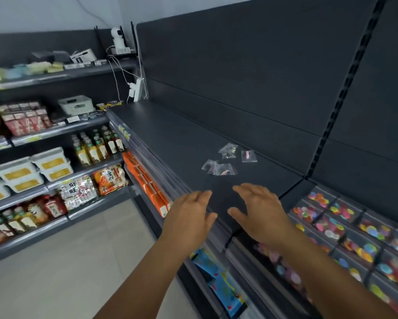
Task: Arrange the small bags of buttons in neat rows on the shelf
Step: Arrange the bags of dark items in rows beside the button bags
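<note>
Several small clear bags of buttons lie loosely on the dark grey shelf (pixel 170 139). One bag with yellow-green buttons (pixel 228 150) sits farthest back, one with a pink button (pixel 248 155) lies to its right, and a cluster of clear bags (pixel 218 168), one with reddish buttons, lies nearest me. My left hand (pixel 190 217) and my right hand (pixel 260 212) hover palm-down over the shelf's front edge, fingers straight and spread, holding nothing. Both hands are short of the bags and apart from them.
Compartments of colourful discs (pixel 345 229) fill the lower shelf at right. Orange boxes (pixel 147 180) and a blue packet (pixel 218 279) hang below the front edge. Shelves of bottles, snacks and tubs (pixel 51 166) stand at left. A power strip with white cables (pixel 136 89) hangs at the shelf's far end.
</note>
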Motion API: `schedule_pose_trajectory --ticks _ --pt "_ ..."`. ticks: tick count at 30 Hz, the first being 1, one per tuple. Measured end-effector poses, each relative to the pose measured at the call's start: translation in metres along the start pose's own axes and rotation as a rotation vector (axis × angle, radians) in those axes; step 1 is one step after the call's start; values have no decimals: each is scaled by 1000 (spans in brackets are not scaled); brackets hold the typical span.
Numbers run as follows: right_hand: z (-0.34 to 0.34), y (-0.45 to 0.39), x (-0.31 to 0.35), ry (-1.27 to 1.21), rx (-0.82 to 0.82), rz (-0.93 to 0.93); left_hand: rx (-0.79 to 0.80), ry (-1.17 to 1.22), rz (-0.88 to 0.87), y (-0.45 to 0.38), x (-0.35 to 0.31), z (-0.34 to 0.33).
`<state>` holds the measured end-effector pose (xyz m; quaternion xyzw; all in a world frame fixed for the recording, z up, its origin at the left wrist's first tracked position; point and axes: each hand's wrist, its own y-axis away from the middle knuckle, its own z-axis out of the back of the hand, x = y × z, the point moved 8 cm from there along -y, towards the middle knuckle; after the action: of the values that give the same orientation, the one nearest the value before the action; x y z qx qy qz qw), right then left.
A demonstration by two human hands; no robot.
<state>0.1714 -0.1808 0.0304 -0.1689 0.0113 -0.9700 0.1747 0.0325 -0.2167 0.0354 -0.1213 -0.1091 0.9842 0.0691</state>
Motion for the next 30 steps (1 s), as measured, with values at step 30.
schedule_pose_trajectory --ticks 30 --pt "-49 -171 -58 -321 37 -716 319 360 -175 -234 90 -94"
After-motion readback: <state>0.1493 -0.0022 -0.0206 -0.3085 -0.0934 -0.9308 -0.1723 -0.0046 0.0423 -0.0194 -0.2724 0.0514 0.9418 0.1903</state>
